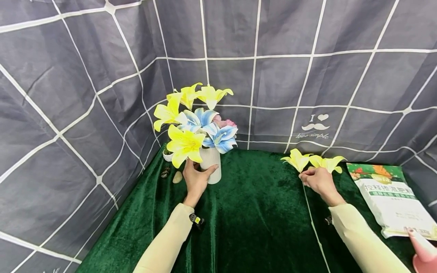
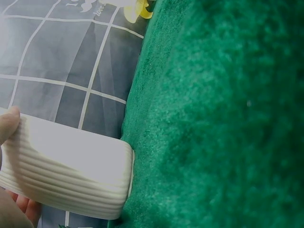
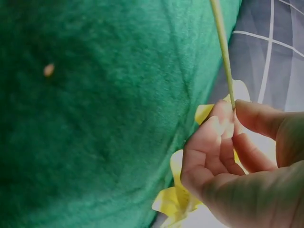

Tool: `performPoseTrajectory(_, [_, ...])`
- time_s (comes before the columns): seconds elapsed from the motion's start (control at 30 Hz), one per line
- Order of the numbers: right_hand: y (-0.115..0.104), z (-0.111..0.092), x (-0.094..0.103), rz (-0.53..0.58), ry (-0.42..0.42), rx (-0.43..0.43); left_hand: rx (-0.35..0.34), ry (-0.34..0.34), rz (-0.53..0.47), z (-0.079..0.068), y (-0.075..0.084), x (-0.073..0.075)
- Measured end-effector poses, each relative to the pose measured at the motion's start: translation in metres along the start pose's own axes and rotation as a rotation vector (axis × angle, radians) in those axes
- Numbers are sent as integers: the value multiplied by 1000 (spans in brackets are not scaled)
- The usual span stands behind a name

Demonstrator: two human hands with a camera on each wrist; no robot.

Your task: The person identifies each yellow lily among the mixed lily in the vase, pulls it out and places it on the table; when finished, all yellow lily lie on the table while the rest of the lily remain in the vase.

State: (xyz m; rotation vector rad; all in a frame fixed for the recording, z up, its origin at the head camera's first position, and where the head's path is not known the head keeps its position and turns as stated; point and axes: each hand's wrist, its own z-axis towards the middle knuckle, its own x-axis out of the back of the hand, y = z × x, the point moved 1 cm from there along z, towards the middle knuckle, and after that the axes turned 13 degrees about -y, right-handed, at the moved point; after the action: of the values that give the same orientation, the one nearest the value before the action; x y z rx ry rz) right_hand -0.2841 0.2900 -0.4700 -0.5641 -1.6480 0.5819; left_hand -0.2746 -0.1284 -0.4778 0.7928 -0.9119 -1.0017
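A ribbed white vase (image 1: 214, 175) stands upright on the green cloth, holding several yellow lilies (image 1: 186, 145), blue lilies (image 1: 222, 138) and a pink bloom (image 1: 223, 122). My left hand (image 1: 196, 179) grips the vase from its left side; in the left wrist view, thumb and fingers lie on opposite sides of the ribbed wall (image 2: 71, 166). On the right, my right hand (image 1: 318, 181) pinches the stem (image 1: 313, 225) of a yellow lily (image 1: 297, 160) just below its bloom, between thumb and fingertips. The long pale stem runs toward the front. Another yellow lily (image 1: 328, 163) shows behind that hand.
A white printed bag (image 1: 392, 203) lies at the right, with a pink object (image 1: 423, 248) at the lower right corner. Left of the vase are a light stone (image 1: 177, 177), a dark stone (image 1: 165, 172) and a small white pot (image 1: 167, 156). A grey checked curtain (image 1: 228, 76) hangs behind.
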Motion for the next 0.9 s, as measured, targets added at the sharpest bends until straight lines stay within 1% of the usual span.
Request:
performPoseTrajectory(0.1, [-4,-3,4,-56,45,-11,1,-3,3,0,-1,0])
performPoseTrajectory(0.23, [-21,-13,12,-103,154,20,-7,-1,2,0,-2,-1])
performPoseTrajectory(0.33, [-49,-26,17,-88,221,74,-21,4,8,0,-1,-1])
performPoseTrajectory(0.47, [-99,-47,18,-39,264,188,-28,7,12,0,0,-1])
performPoseTrajectory(0.57, [-136,-60,8,-1,262,289,-24,2,7,0,0,-1])
performPoseTrajectory(0.7, [-181,-72,-11,58,220,418,-21,5,7,1,1,-1])
performPoseTrajectory(0.8, [-215,-76,-28,99,186,514,-22,14,23,1,1,0])
performPoseTrajectory(0.9, [-241,-75,-46,124,140,598,-27,19,42,0,0,-1])
